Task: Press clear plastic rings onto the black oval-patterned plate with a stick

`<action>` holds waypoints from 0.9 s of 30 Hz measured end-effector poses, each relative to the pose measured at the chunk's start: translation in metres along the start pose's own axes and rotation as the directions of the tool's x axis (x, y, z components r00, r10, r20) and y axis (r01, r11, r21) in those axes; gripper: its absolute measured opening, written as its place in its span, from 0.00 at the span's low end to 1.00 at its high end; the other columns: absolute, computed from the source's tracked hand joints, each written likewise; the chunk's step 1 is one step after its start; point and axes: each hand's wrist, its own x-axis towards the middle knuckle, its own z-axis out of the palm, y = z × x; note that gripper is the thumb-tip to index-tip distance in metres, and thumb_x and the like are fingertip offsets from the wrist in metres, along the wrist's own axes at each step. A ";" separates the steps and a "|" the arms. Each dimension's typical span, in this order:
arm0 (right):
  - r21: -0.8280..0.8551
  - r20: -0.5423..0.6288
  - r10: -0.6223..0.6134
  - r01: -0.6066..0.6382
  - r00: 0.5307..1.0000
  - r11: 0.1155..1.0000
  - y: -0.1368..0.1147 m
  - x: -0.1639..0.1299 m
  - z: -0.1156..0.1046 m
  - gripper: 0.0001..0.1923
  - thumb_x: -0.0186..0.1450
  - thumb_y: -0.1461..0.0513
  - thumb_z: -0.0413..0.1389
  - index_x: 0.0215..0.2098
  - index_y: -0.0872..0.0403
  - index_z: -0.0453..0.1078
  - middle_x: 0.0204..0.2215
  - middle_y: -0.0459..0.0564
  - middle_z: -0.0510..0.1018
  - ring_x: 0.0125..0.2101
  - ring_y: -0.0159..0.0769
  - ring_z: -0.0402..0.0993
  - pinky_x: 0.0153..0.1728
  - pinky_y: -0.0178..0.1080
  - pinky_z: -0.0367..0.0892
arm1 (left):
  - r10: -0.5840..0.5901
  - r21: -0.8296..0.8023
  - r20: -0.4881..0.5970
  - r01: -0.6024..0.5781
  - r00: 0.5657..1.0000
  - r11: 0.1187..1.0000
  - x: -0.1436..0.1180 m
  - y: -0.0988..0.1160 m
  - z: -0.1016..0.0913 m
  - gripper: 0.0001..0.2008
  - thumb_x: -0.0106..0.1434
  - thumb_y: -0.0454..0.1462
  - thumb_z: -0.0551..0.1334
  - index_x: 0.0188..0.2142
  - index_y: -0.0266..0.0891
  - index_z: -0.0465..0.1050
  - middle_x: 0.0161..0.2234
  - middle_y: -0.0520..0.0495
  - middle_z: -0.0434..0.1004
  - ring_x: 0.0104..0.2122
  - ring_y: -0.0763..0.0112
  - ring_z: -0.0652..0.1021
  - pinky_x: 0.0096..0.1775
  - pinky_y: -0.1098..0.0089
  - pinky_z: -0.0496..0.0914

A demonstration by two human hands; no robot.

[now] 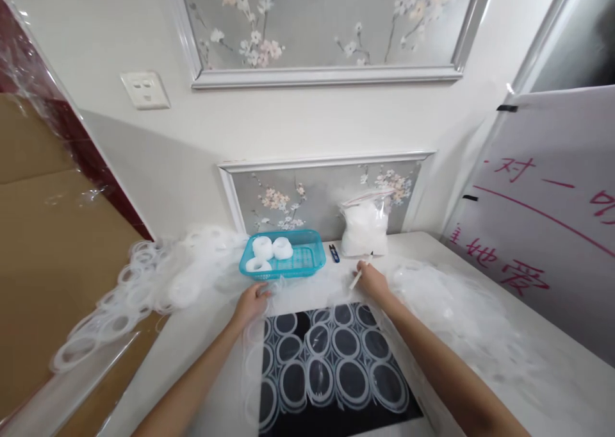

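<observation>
Landmark, one black sheet (314, 419) bearing rows of pale rings (346, 359); off its far left corner I have the left hand (252, 301), fingers bent beside a translucent ring (277, 288), whether gripping I cannot tell, and off its far right corner the right hand (372, 280), pinching a white pen-like tool (356, 279). Beyond the sheet I list one blue basket (307, 272) with white rolls (262, 247), blue snips (334, 253), one filled clear bag (365, 229); left of it, loose rings (185, 289).

Up ahead of you, a wall socket (145, 90) sits left of the upper blossom panel (327, 27); reddish-lettered board (542, 168) on your right!
</observation>
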 end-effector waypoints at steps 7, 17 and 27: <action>0.144 0.019 -0.140 0.136 0.990 0.980 -0.027 -0.070 -0.024 0.07 0.68 0.58 0.51 0.39 0.55 0.64 0.38 0.55 0.75 0.40 0.42 0.71 0.42 0.39 0.62 | 0.306 0.294 0.019 -0.298 0.952 0.908 -0.039 0.033 -0.004 0.20 0.65 0.41 0.54 0.55 0.38 0.68 0.47 0.39 0.70 0.51 0.54 0.69 0.54 0.55 0.63; 0.199 0.213 -0.422 0.384 0.881 0.902 -0.025 -0.224 -0.028 0.05 0.66 0.67 0.50 0.33 0.52 0.61 0.35 0.52 0.73 0.39 0.45 0.68 0.39 0.44 0.65 | 0.254 0.350 0.692 -0.622 0.676 0.700 -0.125 0.093 0.009 0.28 0.47 0.61 0.67 0.27 0.37 0.73 0.29 0.43 0.78 0.29 0.56 0.77 0.32 0.65 0.66; 0.275 0.380 -0.490 0.410 0.785 0.870 -0.004 -0.209 -0.089 0.08 0.60 0.71 0.48 0.31 0.51 0.59 0.29 0.47 0.70 0.30 0.36 0.67 0.30 0.36 0.59 | 0.480 0.160 0.752 -0.831 0.452 0.532 -0.185 0.103 0.001 0.05 0.57 0.32 0.59 0.26 0.38 0.70 0.26 0.49 0.77 0.29 0.66 0.77 0.32 0.69 0.65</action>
